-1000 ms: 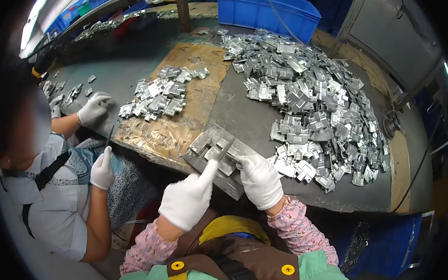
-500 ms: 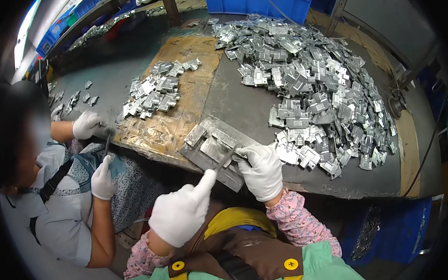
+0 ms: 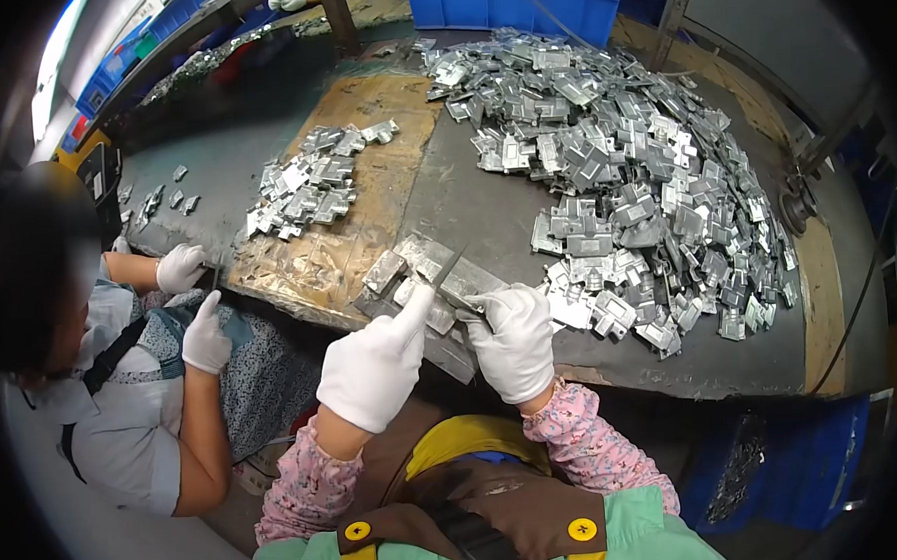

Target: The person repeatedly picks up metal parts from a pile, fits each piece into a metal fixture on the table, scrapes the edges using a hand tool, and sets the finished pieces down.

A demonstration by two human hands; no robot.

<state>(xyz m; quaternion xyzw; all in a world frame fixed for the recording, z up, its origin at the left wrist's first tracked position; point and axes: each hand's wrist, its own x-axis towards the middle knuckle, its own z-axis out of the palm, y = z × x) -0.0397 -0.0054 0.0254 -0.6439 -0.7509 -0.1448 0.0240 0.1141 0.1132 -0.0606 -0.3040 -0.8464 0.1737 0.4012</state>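
My left hand (image 3: 373,373), in a white glove, is closed around a narrow dark file, its index finger stretched along the tool. The file's blade (image 3: 449,268) points up and away over a worn metal block (image 3: 429,253) at the table's near edge. My right hand (image 3: 513,342), also gloved, pinches a small metal part against the block's right side; the fingers cover most of that part. More silvery cast metal parts (image 3: 656,211) lie in a large heap beyond my right hand.
A smaller group of metal parts (image 3: 309,181) lies on a brown board (image 3: 385,193). A blue bin (image 3: 516,2) stands at the back. At left sits a co-worker, with gloved hands (image 3: 206,336) near a thin dark tool. A blue container (image 3: 787,465) is below the table at right.
My left hand has moved forward and slightly right, carrying the file farther across the block. My right hand has shifted slightly left and down. The co-worker's hands have moved a little.
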